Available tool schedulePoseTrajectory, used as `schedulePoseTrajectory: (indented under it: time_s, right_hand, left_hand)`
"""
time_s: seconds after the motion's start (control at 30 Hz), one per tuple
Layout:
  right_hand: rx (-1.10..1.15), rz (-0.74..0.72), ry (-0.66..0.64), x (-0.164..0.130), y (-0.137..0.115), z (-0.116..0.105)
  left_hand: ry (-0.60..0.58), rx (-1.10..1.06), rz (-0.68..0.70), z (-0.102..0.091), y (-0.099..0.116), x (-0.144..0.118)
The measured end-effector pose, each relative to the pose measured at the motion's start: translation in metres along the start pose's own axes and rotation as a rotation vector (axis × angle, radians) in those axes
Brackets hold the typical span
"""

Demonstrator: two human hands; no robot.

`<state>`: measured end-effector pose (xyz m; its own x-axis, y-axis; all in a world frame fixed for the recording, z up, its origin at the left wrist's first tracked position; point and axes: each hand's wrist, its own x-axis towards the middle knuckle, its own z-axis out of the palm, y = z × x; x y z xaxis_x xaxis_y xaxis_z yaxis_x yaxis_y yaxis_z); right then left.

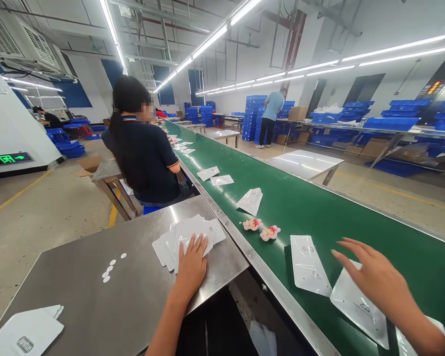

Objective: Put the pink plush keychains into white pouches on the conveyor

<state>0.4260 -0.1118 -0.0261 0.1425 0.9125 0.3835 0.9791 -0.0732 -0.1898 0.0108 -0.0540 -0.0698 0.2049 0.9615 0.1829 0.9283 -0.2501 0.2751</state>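
Under the flat, released left hand (191,262), white pouches (188,236); right hand (371,274) spread above another pouch (359,307).

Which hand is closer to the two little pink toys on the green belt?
Right. The right hand hovers just right of the pink toys; the left hand rests on white pouches on the steel table.

We see through one head-worn camera, looking forward and down along the belt (319,207), which runs away to the upper left. The tabletop (96,287) lies close at lower left, the far hall shows beyond, and the wide lens bends the edges.
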Motion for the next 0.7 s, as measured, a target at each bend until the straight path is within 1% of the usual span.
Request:
schedulePoseTrajectory:
  time_s: [0.07,0.1,0.13,0.17,0.2,0.23,0.27,0.33,0.37,0.4,0.43,0.5,0.53,0.57,0.6,0.67,0.7]
  right_hand:
    - [0.178,-0.205,0.016,-0.002,-0.049,-0.004]
    - [0.248,-0.301,-0.046,-0.004,-0.073,-0.005]
    - [0.305,-0.402,-0.114,-0.006,-0.095,-0.006]
    - [0.355,-0.495,-0.153,-0.008,-0.114,-0.007]
    - [0.384,-0.568,-0.202,-0.010,-0.130,-0.007]
    - [0.400,-0.624,-0.236,-0.011,-0.141,-0.005]
    - [0.408,-0.660,-0.264,-0.010,-0.148,-0.003]
    - [0.435,-0.680,-0.351,-0.003,-0.151,0.004]
    - [0.460,-0.646,-0.397,0.004,-0.146,0.009]
    - [0.472,-0.560,-0.434,0.013,-0.139,0.014]
    - [0.453,-0.418,-0.456,0.024,-0.129,0.019]
    - [0.338,-0.070,-0.468,0.047,-0.105,0.030]
    - [0.273,0.069,-0.476,0.057,-0.094,0.036]
    - [0.232,0.153,-0.502,0.065,-0.084,0.041]
    - [0.226,0.181,-0.543,0.070,-0.076,0.045]
    - [0.286,0.143,-0.627,0.074,-0.068,0.050]
    - [0.322,0.116,-0.633,0.073,-0.068,0.049]
  left_hand:
    - [-0.008,-0.119,0.114,-0.022,0.020,-0.006]
    - [-0.058,-0.216,0.191,-0.031,0.031,-0.010]
    - [-0.146,-0.336,0.264,-0.039,0.042,-0.013]
    - [-0.252,-0.466,0.315,-0.044,0.052,-0.017]
    - [-0.359,-0.601,0.338,-0.044,0.061,-0.020]
    - [-0.455,-0.735,0.332,-0.041,0.068,-0.022]
    - [-0.531,-0.864,0.297,-0.035,0.073,-0.023]
    - [-0.613,-1.105,0.156,-0.015,0.079,-0.023]
    - [-0.625,-1.215,0.067,-0.004,0.080,-0.023]
    - [-0.635,-1.311,-0.019,0.007,0.082,-0.022]
    - [-0.635,-1.387,-0.096,0.016,0.083,-0.021]
    - [-0.609,-1.468,-0.197,0.029,0.086,-0.020]
    - [-0.593,-1.479,-0.222,0.033,0.088,-0.019]
    - [-0.575,-1.483,-0.237,0.036,0.091,-0.018]
    - [-0.561,-1.491,-0.244,0.037,0.093,-0.018]
    - [-0.551,-1.524,-0.229,0.038,0.098,-0.018]
    - [-0.549,-1.541,-0.214,0.038,0.100,-0.018]
